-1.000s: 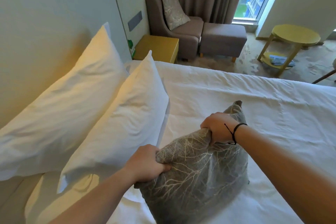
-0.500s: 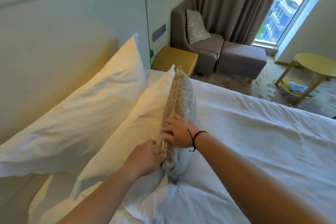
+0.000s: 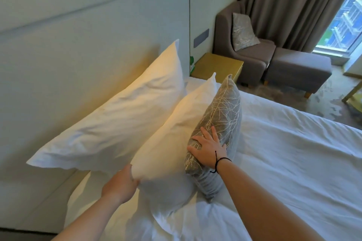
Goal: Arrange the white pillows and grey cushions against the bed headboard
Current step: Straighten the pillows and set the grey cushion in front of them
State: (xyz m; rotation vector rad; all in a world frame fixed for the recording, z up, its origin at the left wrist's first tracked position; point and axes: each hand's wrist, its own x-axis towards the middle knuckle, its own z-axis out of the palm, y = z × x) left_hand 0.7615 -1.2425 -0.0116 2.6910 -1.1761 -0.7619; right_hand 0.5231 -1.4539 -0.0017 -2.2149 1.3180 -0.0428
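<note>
We judge the grey cushion light and soft, best steadied by its top edge; it stands on edge against the front white pillow, which leans toward the headboard. Our right hand presses it with spread fingers (no grip). Our left hand meets the pillow's corner, its fingers hidden.

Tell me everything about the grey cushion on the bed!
The grey cushion looks like woven fabric with a pale, branch-like pattern and a piped edge. It stands on its edge on the white bed sheet, leaning against the front white pillow. The right hand presses flat on its patterned face.
</note>
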